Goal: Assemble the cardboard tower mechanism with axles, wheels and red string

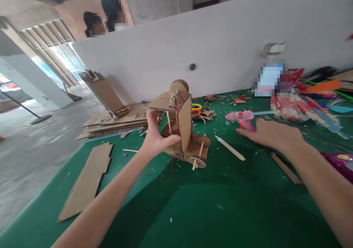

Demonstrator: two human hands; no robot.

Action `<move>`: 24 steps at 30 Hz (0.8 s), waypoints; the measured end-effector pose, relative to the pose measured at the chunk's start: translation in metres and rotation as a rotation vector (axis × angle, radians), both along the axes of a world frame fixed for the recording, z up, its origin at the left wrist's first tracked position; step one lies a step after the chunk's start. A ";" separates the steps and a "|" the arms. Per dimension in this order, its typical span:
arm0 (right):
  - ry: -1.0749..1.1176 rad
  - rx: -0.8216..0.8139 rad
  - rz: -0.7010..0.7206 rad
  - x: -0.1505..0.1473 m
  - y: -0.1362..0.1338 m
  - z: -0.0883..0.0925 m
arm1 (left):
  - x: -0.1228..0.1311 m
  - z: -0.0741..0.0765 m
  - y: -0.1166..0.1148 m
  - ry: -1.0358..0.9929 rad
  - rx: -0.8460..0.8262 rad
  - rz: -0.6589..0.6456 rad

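Observation:
A small cardboard vehicle model [186, 124] stands on the green table, with a round cardboard piece on top, an upright panel, wooden sticks and a wheel [199, 162] at its near end. My left hand [156, 135] grips it from the left, thumb on the near side and fingers partly hidden behind the cardboard. A thin red wire [172, 170] trails below it. To the right, my right hand [278, 134] is closed about the handle of a pink hot glue gun [239, 116], which has a clear glue stick [266, 112] out of its back.
A pale, pointed stick [230, 148] lies between model and right hand. Yellow and orange scissor handles [196, 112] and scraps sit behind. Cardboard sheets [132, 116] and a loose piece [87, 180] are at left; a phone [269, 79] and packaged sticks [289, 108] at right.

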State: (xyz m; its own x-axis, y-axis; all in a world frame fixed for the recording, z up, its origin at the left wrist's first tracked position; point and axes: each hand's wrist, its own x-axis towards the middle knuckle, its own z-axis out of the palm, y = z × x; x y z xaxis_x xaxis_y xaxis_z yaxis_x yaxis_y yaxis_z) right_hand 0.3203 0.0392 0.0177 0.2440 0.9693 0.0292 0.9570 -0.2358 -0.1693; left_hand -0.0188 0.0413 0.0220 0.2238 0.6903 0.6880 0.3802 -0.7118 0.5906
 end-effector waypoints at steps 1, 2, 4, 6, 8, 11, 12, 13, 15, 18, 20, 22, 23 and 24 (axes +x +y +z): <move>0.018 0.043 0.027 -0.004 0.004 -0.005 | -0.001 0.000 0.003 -0.047 -0.039 -0.077; 0.058 0.075 0.048 -0.006 0.008 -0.009 | -0.002 0.001 0.006 -0.077 -0.095 -0.159; 0.169 0.182 0.066 -0.011 0.014 -0.018 | -0.004 0.002 0.011 -0.092 -0.221 -0.292; 0.327 0.315 0.106 -0.016 0.016 -0.021 | -0.005 0.002 0.016 -0.102 -0.307 -0.340; 0.562 0.357 0.142 -0.022 0.011 -0.019 | -0.005 0.000 0.020 -0.126 -0.340 -0.311; 0.898 0.245 0.191 -0.034 -0.005 -0.006 | -0.004 -0.001 0.024 -0.152 -0.361 -0.261; 0.927 0.226 0.218 -0.038 -0.012 -0.001 | -0.003 0.000 0.024 -0.158 -0.363 -0.237; 0.914 0.202 0.254 -0.042 -0.020 0.003 | -0.003 0.002 0.024 -0.167 -0.365 -0.198; 0.820 0.197 0.333 -0.047 -0.033 0.008 | -0.004 0.009 0.023 -0.183 -0.384 -0.089; 0.723 0.171 0.411 -0.053 -0.046 0.004 | -0.008 0.019 0.021 -0.198 -0.441 0.029; 0.699 0.104 0.432 -0.057 -0.049 -0.005 | -0.011 0.024 0.019 -0.197 -0.475 0.041; 0.699 0.040 0.443 -0.062 -0.049 -0.014 | -0.012 0.027 0.018 -0.196 -0.487 0.042; 0.706 0.021 0.456 -0.065 -0.048 -0.018 | -0.012 0.027 0.017 -0.194 -0.488 0.042; 0.713 0.005 0.477 -0.067 -0.047 -0.021 | -0.012 0.027 0.017 -0.194 -0.487 0.043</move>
State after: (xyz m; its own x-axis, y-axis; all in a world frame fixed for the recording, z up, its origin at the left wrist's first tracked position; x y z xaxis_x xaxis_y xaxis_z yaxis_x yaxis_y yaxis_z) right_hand 0.2533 -0.0082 -0.0029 -0.2281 0.9732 0.0281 0.6178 0.1670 -0.7684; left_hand -0.0307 0.0585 0.0490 0.0888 0.9461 0.3115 0.2541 -0.3239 0.9113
